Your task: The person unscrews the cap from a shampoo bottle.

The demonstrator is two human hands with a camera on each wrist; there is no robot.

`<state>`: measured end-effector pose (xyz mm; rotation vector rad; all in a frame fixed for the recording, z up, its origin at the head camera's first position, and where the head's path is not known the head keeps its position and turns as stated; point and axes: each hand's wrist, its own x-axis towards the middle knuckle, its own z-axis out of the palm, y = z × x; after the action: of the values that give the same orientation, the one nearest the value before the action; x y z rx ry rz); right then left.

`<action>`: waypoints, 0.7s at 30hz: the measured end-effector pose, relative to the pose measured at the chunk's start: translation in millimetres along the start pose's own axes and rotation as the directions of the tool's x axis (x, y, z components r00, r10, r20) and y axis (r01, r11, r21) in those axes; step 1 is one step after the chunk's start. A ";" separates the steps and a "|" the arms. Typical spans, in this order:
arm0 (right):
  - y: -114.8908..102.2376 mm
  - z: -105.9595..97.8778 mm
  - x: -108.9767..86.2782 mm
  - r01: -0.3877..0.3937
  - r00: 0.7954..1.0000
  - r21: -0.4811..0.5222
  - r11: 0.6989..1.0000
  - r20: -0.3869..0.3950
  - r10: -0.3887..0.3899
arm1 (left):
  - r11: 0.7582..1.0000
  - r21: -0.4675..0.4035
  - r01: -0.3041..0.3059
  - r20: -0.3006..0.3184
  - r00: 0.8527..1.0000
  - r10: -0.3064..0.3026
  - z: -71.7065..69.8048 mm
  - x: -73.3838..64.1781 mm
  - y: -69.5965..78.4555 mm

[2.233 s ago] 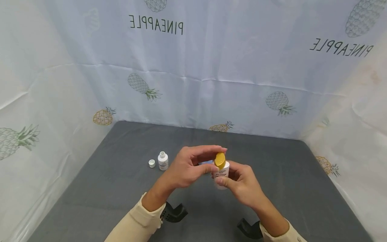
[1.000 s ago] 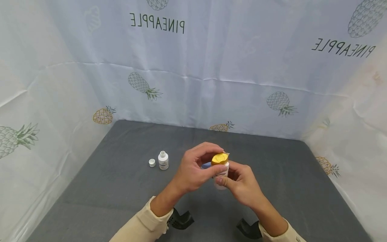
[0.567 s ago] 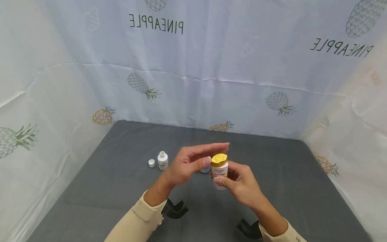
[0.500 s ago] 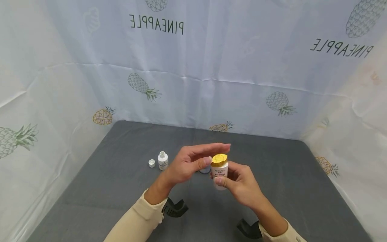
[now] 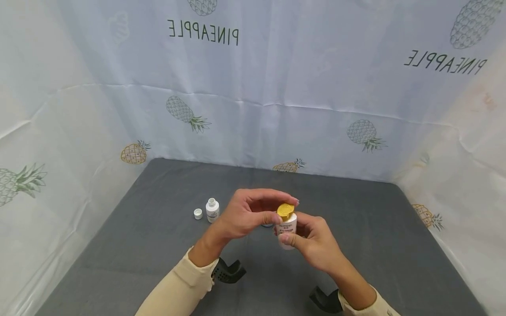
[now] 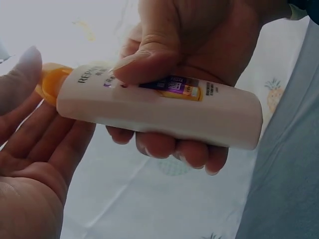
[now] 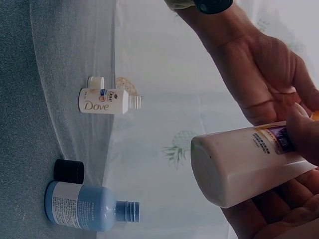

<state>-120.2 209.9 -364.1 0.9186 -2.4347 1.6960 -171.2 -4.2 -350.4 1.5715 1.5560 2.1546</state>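
Observation:
A white shampoo bottle [image 5: 286,227] with a gold-yellow cap [image 5: 285,211] is held above the table, its cap end up. My right hand [image 5: 318,241] grips the body, thumb across the front label and fingers round the far side. With thumb and fingertips, my left hand [image 5: 245,215] pinches the cap. In the left wrist view the yellow cap [image 6: 51,82] sits at the bottle's neck end, between my left thumb and fingers. The right wrist view shows the base of the pale bottle [image 7: 224,169]; its cap end is mostly out of frame.
A small white Dove bottle [image 7: 104,101] stands uncapped on the grey table, its white cap [image 5: 198,213] beside it. Behind my hands stands an uncapped blue bottle [image 7: 99,206], with a black cap [image 7: 69,171] next to it. A pineapple-print curtain [image 5: 253,131] encloses the table.
My left thumb and fingers have moved from beside the cap onto it, and the cap has turned. The right hand keeps its grip on the bottle.

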 end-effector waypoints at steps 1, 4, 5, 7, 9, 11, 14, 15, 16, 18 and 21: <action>0.3 0.3 -0.1 0.002 1.000 0.002 1.000 0.000 -0.002 | 1.000 0.000 -0.004 -0.016 1.000 0.004 0.8 -0.3 -0.8; 1.3 1.5 -0.5 0.006 1.000 0.003 1.000 0.002 -0.006 | 1.000 0.004 -0.015 -0.053 0.998 0.015 3.6 -2.0 -3.3; 1.4 1.8 -0.7 0.005 1.000 0.004 1.000 0.002 -0.005 | 1.000 0.005 -0.017 -0.062 0.998 0.017 4.8 -2.6 -4.0; 1.5 2.4 -0.8 0.005 1.000 0.006 1.000 0.003 -0.005 | 1.000 0.011 -0.019 -0.076 0.997 0.020 7.0 -3.7 -5.2; 1.5 2.6 -0.8 0.010 1.000 0.005 1.000 0.003 -0.010 | 1.000 0.015 -0.026 -0.085 0.996 0.027 8.8 -4.7 -6.7; 0.9 2.6 -0.8 0.010 1.000 0.001 1.000 0.001 -0.010 | 0.999 0.025 -0.034 -0.095 0.995 0.036 9.8 -5.9 -7.8; -0.1 2.3 -0.7 0.008 1.000 -0.012 1.000 -0.003 -0.008 | 0.998 0.038 -0.045 -0.107 0.993 0.049 10.6 -7.8 -9.5; -0.5 2.2 -0.7 0.005 1.000 -0.017 1.000 -0.005 -0.005 | 0.998 0.044 -0.050 -0.109 0.993 0.054 10.7 -8.1 -9.8; -0.6 2.1 -0.7 0.005 1.000 -0.021 1.000 -0.007 -0.005 | 0.997 0.050 -0.056 -0.110 0.992 0.061 10.6 -8.4 -10.0; -0.5 1.8 -0.5 0.011 1.000 -0.025 1.000 -0.009 -0.012 | 0.997 0.054 -0.063 -0.105 0.992 0.068 10.5 -8.8 -9.9; 0.7 1.3 -0.5 0.029 1.000 -0.024 0.999 -0.008 -0.029 | 0.995 0.056 -0.086 -0.082 0.993 0.090 10.1 -8.3 -8.6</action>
<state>-119.7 209.1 -365.4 0.9380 -2.4182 1.6548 -163.8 2.3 -362.6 1.6142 1.6087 2.2720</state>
